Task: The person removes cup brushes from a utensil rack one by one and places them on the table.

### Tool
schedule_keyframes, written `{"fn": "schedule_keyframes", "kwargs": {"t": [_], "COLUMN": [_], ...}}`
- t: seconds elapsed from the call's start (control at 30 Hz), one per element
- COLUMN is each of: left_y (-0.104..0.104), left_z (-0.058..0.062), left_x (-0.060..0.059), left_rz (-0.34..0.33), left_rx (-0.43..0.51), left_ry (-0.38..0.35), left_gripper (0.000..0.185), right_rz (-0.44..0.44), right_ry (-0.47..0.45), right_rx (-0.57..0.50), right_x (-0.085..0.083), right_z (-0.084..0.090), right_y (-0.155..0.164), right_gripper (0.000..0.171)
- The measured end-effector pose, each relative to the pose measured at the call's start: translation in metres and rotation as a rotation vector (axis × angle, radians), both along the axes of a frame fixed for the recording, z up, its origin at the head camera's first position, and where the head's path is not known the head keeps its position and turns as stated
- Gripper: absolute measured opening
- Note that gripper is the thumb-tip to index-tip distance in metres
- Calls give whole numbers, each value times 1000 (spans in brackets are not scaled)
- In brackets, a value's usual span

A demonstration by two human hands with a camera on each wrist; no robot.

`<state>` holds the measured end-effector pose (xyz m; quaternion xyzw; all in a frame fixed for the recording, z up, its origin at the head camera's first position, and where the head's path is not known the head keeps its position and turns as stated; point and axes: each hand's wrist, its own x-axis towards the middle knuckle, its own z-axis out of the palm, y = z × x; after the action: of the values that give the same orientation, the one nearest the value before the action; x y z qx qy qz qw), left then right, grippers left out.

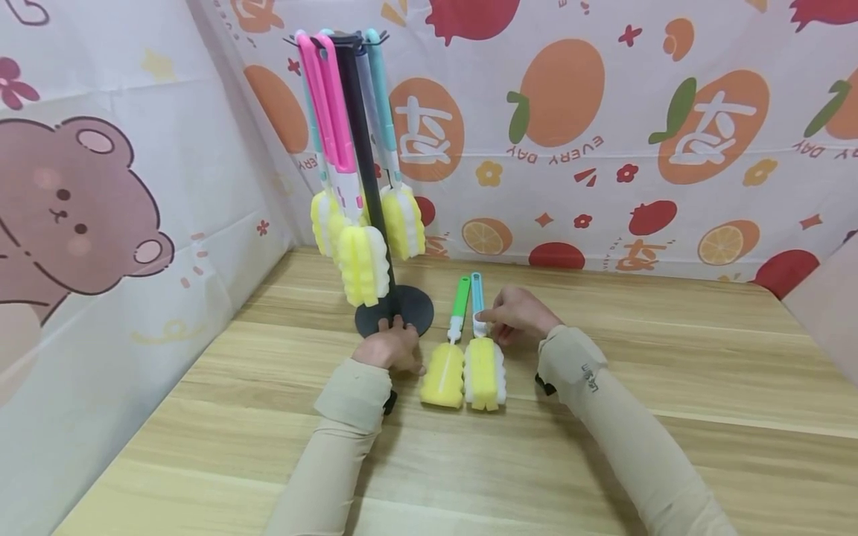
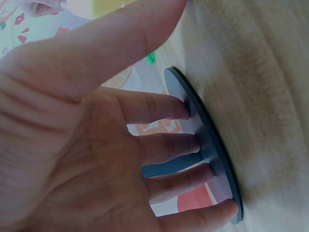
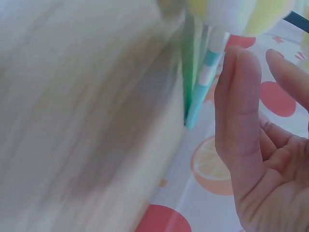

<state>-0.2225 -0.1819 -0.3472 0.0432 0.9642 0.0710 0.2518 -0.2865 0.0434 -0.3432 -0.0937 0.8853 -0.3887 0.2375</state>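
Observation:
My left hand (image 1: 394, 345) rests its fingertips on the round black base (image 1: 417, 307) of an upright stand, fingers straight and spread in the left wrist view. Two sponge brushes lie side by side to its right: one with a green handle (image 1: 461, 298) and yellow sponge head, the other a blue-handled brush (image 1: 477, 294) with a yellow and white head. My right hand (image 1: 519, 313) is at the right of the blue-handled brush, a fingertip at its neck. In the right wrist view, the thumb and index finger stand apart with nothing between them; whether the fingertip touches is unclear.
Several sponge brushes hang from hooks atop the black post (image 1: 365, 149), including pink handles (image 1: 328, 97) and a teal handle (image 1: 380, 89). Their sponge heads (image 1: 362, 260) hang above the base. A printed cloth (image 1: 509, 179) stands behind the wooden table (image 1: 704, 387).

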Motion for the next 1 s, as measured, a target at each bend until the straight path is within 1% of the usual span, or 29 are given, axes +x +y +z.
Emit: {"fn": "schedule_keyframes", "kwargs": {"t": [0.13, 0.4, 0.53, 0.7, 1.0], "left_y": [0, 0, 0, 1, 0], "left_z": [0, 1, 1, 1, -1], "left_x": [0, 0, 0, 0, -2], "left_rz": [-4, 0, 2, 1, -4], "left_rx": [0, 0, 1, 1, -8], "left_ry": [4, -5, -6, 0, 1], "left_gripper": [81, 81, 81, 80, 80], "right_rz": [-14, 37, 42, 47, 59], "right_ry": [12, 128, 186, 231, 310], "right_rx": [-21, -96, -98, -87, -65], "right_x": [1, 0, -1, -2, 0], "right_z": [5, 8, 11, 14, 28], "right_y": [-1, 0, -1, -3, -6], "right_gripper": [24, 14, 12, 13, 14]}}
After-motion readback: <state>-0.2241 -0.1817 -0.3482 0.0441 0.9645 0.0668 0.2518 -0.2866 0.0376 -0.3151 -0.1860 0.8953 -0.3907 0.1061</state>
